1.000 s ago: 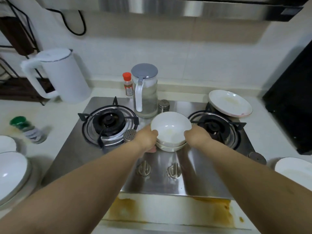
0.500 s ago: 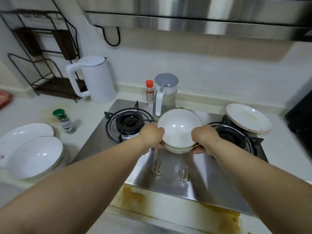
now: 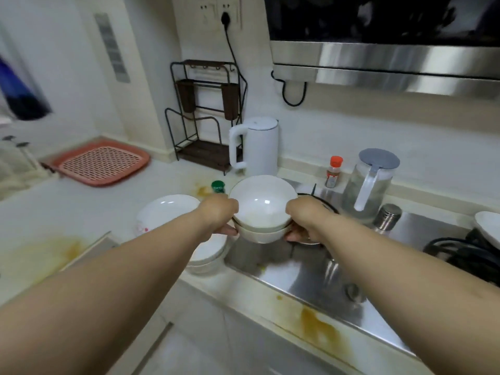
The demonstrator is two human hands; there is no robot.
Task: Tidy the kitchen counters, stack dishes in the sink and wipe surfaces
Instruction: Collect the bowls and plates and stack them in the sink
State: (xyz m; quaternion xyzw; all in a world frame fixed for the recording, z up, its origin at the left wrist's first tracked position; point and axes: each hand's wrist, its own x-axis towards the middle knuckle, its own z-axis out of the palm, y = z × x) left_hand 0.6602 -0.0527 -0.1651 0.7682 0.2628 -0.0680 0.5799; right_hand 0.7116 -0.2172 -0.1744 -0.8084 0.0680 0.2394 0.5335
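Observation:
Two stacked white bowls [image 3: 261,209] hang in the air above the left edge of the steel stove top [image 3: 305,269]. My left hand [image 3: 220,213] grips the stack's left side and my right hand [image 3: 304,217] grips its right side, fingers curled under the lower bowl. Below and to the left, white plates [image 3: 167,209] lie stacked on the counter, partly hidden by my left forearm. Another white plate [image 3: 487,226] sits at the right edge on the burner.
A white kettle [image 3: 257,146], a red-capped spice bottle [image 3: 333,171], a clear jug with a grey lid [image 3: 369,182], a steel shaker [image 3: 388,216] and a green-capped jar [image 3: 218,186] stand behind. A pink drain tray [image 3: 101,165] lies far left. Brown stains mark the counter [image 3: 54,253].
Both hands have lifted the stacked bowls off the stove top and carried them leftward, toward the plates on the counter. My view has turned left, showing the pink tray and rack.

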